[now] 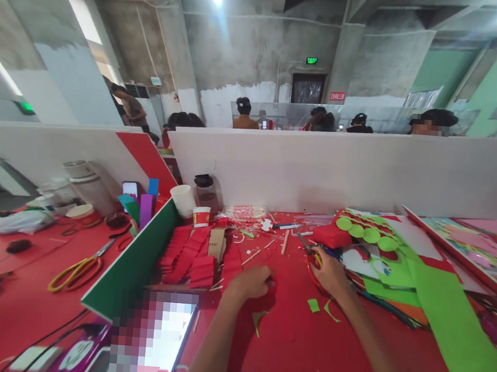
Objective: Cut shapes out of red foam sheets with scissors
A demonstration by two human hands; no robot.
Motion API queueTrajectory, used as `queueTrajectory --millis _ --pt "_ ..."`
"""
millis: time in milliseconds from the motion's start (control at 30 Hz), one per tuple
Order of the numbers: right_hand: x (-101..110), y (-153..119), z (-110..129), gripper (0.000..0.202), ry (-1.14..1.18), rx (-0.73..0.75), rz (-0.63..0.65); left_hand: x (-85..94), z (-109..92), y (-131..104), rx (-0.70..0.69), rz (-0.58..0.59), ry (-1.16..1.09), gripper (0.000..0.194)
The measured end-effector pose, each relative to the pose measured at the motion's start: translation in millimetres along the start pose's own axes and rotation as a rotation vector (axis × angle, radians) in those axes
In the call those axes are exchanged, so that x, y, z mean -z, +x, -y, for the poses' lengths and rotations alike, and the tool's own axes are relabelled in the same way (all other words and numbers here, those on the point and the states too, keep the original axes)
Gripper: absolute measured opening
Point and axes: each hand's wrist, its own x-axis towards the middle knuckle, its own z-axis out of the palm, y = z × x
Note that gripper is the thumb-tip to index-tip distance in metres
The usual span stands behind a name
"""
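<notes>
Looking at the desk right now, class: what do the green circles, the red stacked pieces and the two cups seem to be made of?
Green circles: probably matte craft foam or felt; flat, dull, clean-cut edges. Red stacked pieces: likely the same sheet; matte, slightly thick. White cup and small red-banded cup: apparently paper; thin rolled rims.

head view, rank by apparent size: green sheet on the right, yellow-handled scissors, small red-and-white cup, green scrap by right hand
1. green sheet
2. yellow-handled scissors
3. red-and-white cup
4. green scrap
The cup sits farther from the camera than the scrap, so their order is unsure.

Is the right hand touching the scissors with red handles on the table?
Touching. The head view shows the right hand closed on the red handles of the scissors, with the blades sticking out beyond the fingers.
</notes>
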Motion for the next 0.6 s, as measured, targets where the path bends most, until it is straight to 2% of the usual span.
queueTrajectory --millis 333,433,600 --pt "2.2 2.9 -6.1 0.03 0.12 -0.048 -0.023 2.1 3.0 4.0 -0.06 -0.011 0.009 0.018" --pt "5.4 5.0 -9.4 0.033 0.204 -0.07 -0.031 4.5 3.2 4.7 -0.099 -0.007 -0.069 0.017" --pt "6.9 -0.6 2.1 0.035 0.464 0.011 0.1 6.9 -1.8 6.7 -0.212 -0.041 -0.231 0.029"
